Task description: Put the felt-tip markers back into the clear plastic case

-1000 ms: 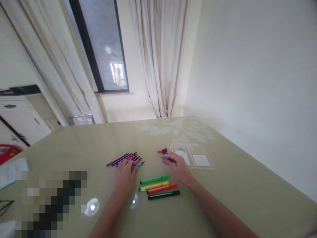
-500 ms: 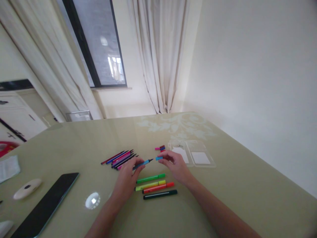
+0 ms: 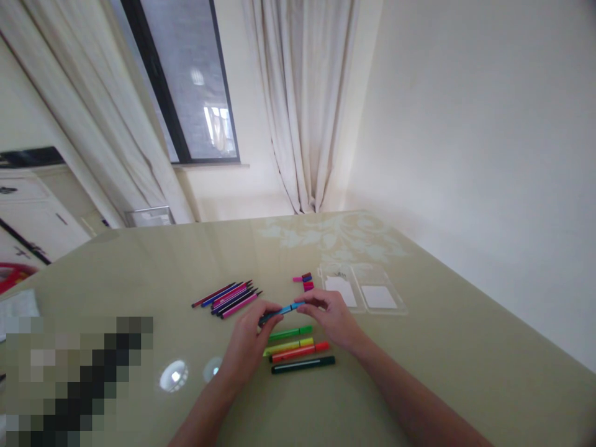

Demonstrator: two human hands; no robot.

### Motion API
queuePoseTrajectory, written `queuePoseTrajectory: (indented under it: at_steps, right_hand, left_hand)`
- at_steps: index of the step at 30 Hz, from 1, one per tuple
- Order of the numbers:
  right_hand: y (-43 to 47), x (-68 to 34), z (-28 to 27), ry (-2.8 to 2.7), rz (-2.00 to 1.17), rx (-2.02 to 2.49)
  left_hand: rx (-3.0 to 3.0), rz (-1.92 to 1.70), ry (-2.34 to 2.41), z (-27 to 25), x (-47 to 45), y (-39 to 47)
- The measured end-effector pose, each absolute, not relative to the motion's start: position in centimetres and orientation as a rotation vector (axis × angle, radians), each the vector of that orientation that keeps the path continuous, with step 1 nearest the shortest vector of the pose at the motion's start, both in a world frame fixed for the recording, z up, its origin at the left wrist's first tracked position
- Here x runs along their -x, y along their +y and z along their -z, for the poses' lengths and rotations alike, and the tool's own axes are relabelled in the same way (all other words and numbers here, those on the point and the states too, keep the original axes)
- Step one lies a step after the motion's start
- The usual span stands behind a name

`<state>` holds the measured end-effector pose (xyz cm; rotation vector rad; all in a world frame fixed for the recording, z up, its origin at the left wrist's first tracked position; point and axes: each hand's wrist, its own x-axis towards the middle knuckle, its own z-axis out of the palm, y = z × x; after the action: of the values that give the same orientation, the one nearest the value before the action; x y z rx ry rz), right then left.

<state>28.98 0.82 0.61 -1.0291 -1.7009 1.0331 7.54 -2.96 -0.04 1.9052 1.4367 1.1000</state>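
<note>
Blue marker is pinched above the capped row by left hand, right hand gripping its cap end to press it shut.

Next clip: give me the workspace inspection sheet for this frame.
Surface: glossy olive table with a pale floral print.
Job's things: blue pen held between both hands; capped pens in a row beneath; uncapped pens bundled to the left; loose caps; clear case.
Clutter: pixelated patch at lower left.
Grippers: left hand on the barrel, right hand at the cap end.
Cables: nothing seen.
Surroundings: window, curtains, white cabinet.
</note>
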Motion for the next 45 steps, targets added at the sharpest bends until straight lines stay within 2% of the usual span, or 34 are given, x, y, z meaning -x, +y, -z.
queuePoseTrajectory:
  at_steps: [6, 10, 17, 22, 25, 30, 35, 39, 45]
  right_hand:
    - [0.7, -29.0, -0.5, -1.694, -1.109, 1.020]
    - [0.7, -29.3, -0.9, -1.796, -1.037, 1.065]
    - [1.9, -29.4, -1.1, -2.064, -0.442, 1.166]
    - [6.1, -27.4, -1.0, -2.261, 0.015, 1.458]
    - [7.9, -26.1, -1.2, -2.419, 0.148, 1.537]
    - [6.2, -26.9, -1.2, -2.352, 0.055, 1.398]
    - [2.9, -29.8, -0.1, -2.045, -0.372, 1.223]
    - [2.3, -30.4, 0.0, -1.959, -0.480, 1.103]
    - [2.0, -30.0, -0.6, -1.873, -0.556, 1.010]
  left_hand:
    - [-1.861, -1.127, 1.459, -0.1, -7.7, -3.4]
    - [-1.883, -1.060, 1.447, 0.0, -7.8, -3.2]
    - [-2.053, -0.913, 1.459, 0.6, -6.8, -2.3]
    - [-2.100, -0.768, 1.391, 0.6, -7.2, -2.5]
    - [-2.087, -0.765, 1.335, 0.8, -7.2, -2.3]
    - [-2.039, -0.966, 1.820, 0.9, -4.9, -1.3]
    - [-2.049, -0.777, 2.268, 1.1, -2.8, -0.8]
    - [-2.084, -0.710, 2.240, 1.6, -2.5, -0.5]
    - [-2.075, -0.948, 1.860, 1.7, -4.4, -0.3]
